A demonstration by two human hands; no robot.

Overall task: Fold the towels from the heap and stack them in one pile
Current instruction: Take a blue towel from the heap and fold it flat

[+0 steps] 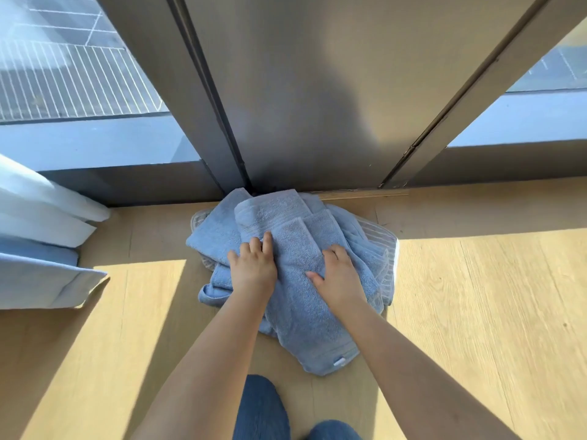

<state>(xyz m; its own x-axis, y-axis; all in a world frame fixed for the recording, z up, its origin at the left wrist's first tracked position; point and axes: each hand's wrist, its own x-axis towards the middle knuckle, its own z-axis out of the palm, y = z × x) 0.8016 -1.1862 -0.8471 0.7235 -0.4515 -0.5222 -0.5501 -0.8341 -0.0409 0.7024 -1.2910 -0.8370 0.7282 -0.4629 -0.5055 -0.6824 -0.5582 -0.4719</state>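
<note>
A heap of light blue towels (279, 217) lies on the wooden floor against the base of a grey window pillar. Under the heap sits a pale ribbed basket (386, 249), showing at the left and right edges. The top towel (305, 312) drapes toward me, and its hem with a small white label rests on the floor. My left hand (254, 265) lies on this towel's left side, fingers straight and pointing away. My right hand (336, 274) is on its right side, with the fingertips curled into the cloth and the thumb spread out.
The grey pillar (317, 106) and window sill (111, 182) close off the far side. White curtains (38, 217) and a blue cloth edge (44, 277) hang at the left. Wooden floor (476, 312) stretches to both sides. My knees in blue jeans (260, 408) are at the bottom.
</note>
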